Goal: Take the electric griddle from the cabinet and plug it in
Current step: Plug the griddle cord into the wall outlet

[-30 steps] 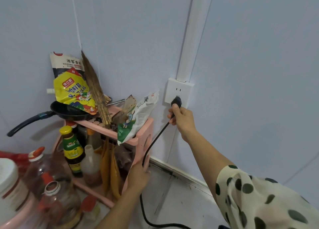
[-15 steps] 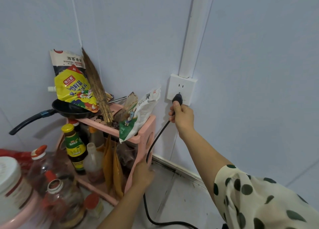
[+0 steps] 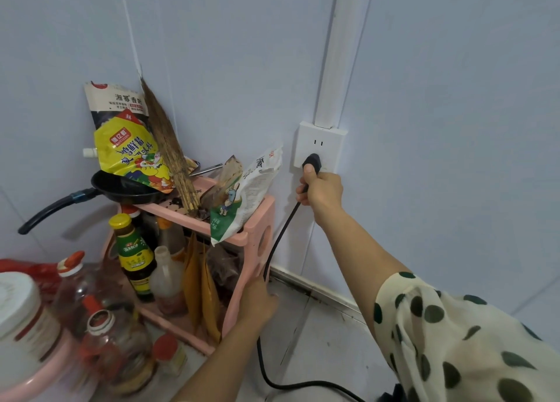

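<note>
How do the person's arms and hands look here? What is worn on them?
A loose cream sleeve with dark green dots covers the right upper arm; the forearm below is bare. The left arm is bare as far as it shows. The right hand and left hand have no gloves; no watch or ring shows.

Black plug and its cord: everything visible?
The plug is black, plastic-looking, at the lower part of the white wall outlet; how deep it sits is unclear. The right hand grips it, thumb on top. Its black cord drops past the pink rack and the left hand, then curves across the floor.
</note>
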`<state>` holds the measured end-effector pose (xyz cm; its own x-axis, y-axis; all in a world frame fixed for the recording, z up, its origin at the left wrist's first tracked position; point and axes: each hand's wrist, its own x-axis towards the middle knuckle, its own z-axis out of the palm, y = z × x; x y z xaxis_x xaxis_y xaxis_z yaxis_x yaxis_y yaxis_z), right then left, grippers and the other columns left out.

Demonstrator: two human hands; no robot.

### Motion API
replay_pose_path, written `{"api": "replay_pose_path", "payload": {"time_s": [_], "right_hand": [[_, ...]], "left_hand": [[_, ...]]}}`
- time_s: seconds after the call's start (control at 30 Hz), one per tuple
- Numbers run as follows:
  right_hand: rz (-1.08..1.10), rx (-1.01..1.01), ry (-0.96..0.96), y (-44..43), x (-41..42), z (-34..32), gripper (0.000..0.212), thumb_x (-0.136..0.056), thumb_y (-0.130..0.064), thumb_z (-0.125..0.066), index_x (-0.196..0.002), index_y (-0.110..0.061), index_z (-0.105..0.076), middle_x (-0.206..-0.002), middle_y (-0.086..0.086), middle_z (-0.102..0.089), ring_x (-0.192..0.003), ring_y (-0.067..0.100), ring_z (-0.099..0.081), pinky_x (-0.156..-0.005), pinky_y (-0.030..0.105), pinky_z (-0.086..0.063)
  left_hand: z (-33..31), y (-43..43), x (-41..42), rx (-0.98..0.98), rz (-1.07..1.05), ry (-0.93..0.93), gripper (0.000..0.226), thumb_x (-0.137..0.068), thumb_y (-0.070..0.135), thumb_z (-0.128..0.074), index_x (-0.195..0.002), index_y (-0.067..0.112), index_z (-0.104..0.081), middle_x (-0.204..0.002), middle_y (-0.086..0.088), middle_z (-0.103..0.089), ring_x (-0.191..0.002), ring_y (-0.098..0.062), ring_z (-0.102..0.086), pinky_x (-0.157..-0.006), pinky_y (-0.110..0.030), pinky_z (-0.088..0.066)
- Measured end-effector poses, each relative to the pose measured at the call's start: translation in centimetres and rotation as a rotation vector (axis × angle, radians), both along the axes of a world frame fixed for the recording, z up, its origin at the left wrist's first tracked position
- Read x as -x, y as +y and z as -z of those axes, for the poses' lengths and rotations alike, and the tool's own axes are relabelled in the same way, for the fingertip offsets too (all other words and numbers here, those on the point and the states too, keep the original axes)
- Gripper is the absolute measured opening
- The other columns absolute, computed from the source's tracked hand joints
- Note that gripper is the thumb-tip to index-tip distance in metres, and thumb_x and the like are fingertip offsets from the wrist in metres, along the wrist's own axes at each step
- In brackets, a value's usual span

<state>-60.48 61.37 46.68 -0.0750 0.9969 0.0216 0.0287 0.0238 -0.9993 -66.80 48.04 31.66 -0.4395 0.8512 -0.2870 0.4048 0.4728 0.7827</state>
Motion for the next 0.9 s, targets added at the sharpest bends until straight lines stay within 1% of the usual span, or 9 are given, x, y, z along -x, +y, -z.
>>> {"api": "replay_pose_path", "payload": {"time_s": [0.1,0.37,0.43,0.57,0.63,0.7,0.77,0.83,0.9], "right_hand": [[-0.031,0.044,0.027,0.1,-0.4,-0.3,0.032,-0.095,-0.027,-0.056,-0.081,0.002,-0.060,-0.069,0.017,-0.056,-0.045,0.024,-0.051,-0.039,0.021,-0.048],[0.047,0.121,0.065,0.3,0.0,-0.6,0.034,-0.090,-0.028,-0.063,-0.070,-0.001,-0.056,-0.068,0.017,-0.059,-0.047,0.029,-0.060,-0.055,0.035,-0.057],[0.059,0.143,0.084,0.3,0.1,-0.9,0.030,-0.090,-0.026,-0.064,-0.074,-0.002,-0.056,-0.068,0.016,-0.058,-0.045,0.029,-0.060,-0.056,0.038,-0.058],[0.071,0.147,0.069,0.1,0.3,-1.0,0.025,-0.091,-0.027,-0.061,-0.086,-0.003,-0.057,-0.076,0.019,-0.059,-0.046,0.030,-0.060,-0.054,0.037,-0.058],[0.063,0.149,0.048,0.1,0.3,-1.0,0.026,-0.091,-0.029,-0.061,-0.084,-0.004,-0.056,-0.078,0.020,-0.060,-0.048,0.031,-0.060,-0.054,0.036,-0.058],[0.041,0.159,0.012,0.0,0.1,-1.1,0.030,-0.090,-0.033,-0.061,-0.081,-0.005,-0.054,-0.082,0.020,-0.061,-0.050,0.031,-0.061,-0.058,0.038,-0.060],[0.025,0.167,-0.037,-0.1,-0.4,-1.3,0.037,-0.087,-0.038,-0.064,-0.082,-0.002,-0.057,-0.089,0.021,-0.063,-0.051,0.031,-0.063,-0.060,0.041,-0.061],[0.009,0.177,-0.082,-0.2,-1.0,-1.6,0.047,-0.086,-0.039,-0.065,-0.097,0.007,-0.062,-0.093,0.022,-0.065,-0.057,0.032,-0.064,-0.057,0.038,-0.061],[-0.003,0.168,-0.130,-0.6,-1.7,-1.9,0.048,-0.090,-0.036,-0.061,-0.106,0.009,-0.061,-0.087,0.021,-0.065,-0.062,0.032,-0.064,-0.056,0.035,-0.060]], "left_hand": [[-0.2,0.1,0.0,0.010,0.002,0.004,0.046,-0.093,0.006,-0.052,-0.137,0.000,-0.043,-0.127,-0.017,-0.056,-0.114,-0.028,-0.058,-0.085,-0.023,-0.046],[-0.5,0.1,-0.1,0.016,0.003,0.005,0.053,-0.093,0.008,-0.053,-0.144,0.005,-0.036,-0.127,-0.014,-0.056,-0.115,-0.026,-0.057,-0.085,-0.021,-0.044],[-0.6,0.0,-0.1,0.012,0.002,0.003,0.055,-0.093,0.009,-0.053,-0.144,0.006,-0.035,-0.125,-0.012,-0.055,-0.113,-0.025,-0.057,-0.084,-0.021,-0.046],[-1.0,-0.3,0.0,0.002,0.011,0.017,0.054,-0.093,0.008,-0.051,-0.145,0.005,-0.034,-0.128,-0.014,-0.055,-0.116,-0.026,-0.056,-0.088,-0.024,-0.047],[-1.1,-0.5,0.0,0.004,0.011,0.014,0.054,-0.093,0.006,-0.049,-0.145,0.004,-0.034,-0.129,-0.015,-0.054,-0.117,-0.027,-0.056,-0.088,-0.024,-0.046],[-1.2,-0.7,0.0,0.004,0.010,0.011,0.055,-0.093,0.006,-0.048,-0.146,0.003,-0.032,-0.131,-0.016,-0.054,-0.118,-0.029,-0.055,-0.092,-0.027,-0.047],[-1.5,-0.9,-0.2,-0.001,0.018,0.006,0.058,-0.093,0.006,-0.049,-0.147,0.004,-0.030,-0.132,-0.017,-0.053,-0.119,-0.030,-0.055,-0.096,-0.031,-0.047],[-1.8,-1.0,-0.4,-0.004,0.016,0.003,0.060,-0.093,0.005,-0.049,-0.149,0.004,-0.027,-0.138,-0.017,-0.049,-0.125,-0.030,-0.051,-0.101,-0.031,-0.045],[-2.0,-1.1,-0.5,-0.037,0.017,0.017,0.066,-0.093,0.004,-0.049,-0.152,0.007,-0.019,-0.148,-0.012,-0.040,-0.136,-0.028,-0.041,-0.110,-0.030,-0.036]]}}
